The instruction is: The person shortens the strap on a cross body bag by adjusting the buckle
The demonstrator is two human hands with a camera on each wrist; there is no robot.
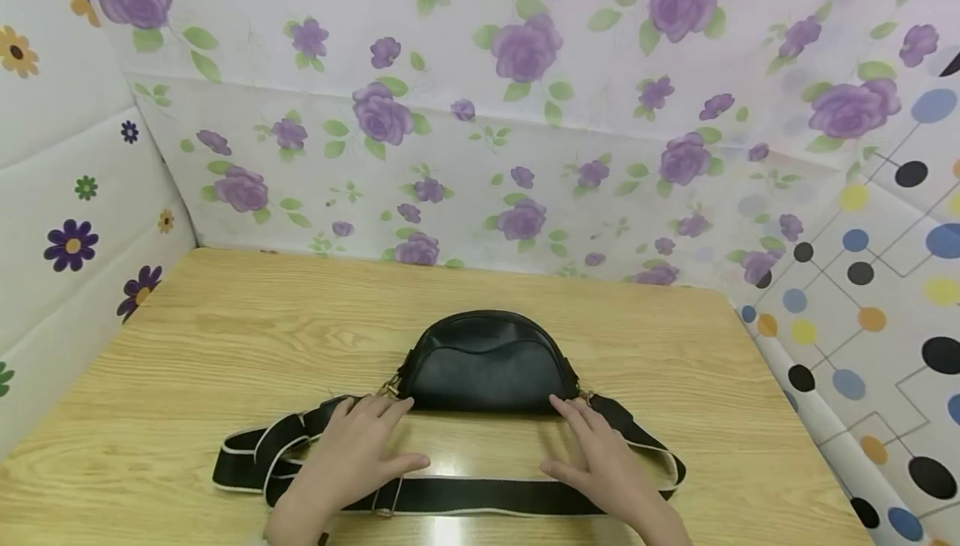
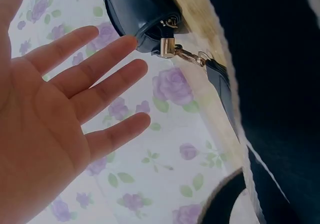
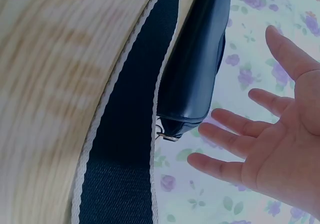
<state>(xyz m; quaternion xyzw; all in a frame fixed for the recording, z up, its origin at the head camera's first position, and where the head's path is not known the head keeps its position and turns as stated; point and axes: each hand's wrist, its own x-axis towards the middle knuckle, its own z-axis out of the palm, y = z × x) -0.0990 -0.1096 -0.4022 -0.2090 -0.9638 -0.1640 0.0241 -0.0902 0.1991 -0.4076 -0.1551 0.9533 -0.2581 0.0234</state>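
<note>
A black half-moon bag [image 1: 487,371] stands on the wooden table with its curved top toward the back. Its black strap [image 1: 495,496] with white edging loops round in front, folded over itself at the left. My left hand [image 1: 352,450], fingers spread, is over the strap near the bag's left corner. Spread likewise, my right hand [image 1: 603,463] is by the right corner. Both palms [image 2: 45,104] [image 3: 285,154] hold nothing. A gold clasp [image 2: 168,48] joins strap and bag in the left wrist view; metal hardware [image 3: 167,135] shows at the bag's end in the right wrist view.
The wooden table [image 1: 262,321] reaches back to a wall covering with purple flowers [image 1: 450,154]. A flower-printed sheet [image 1: 67,196] borders the left side, and a sheet with coloured dots [image 1: 870,346] borders the right. A metal slider [image 1: 386,500] sits on the front strap.
</note>
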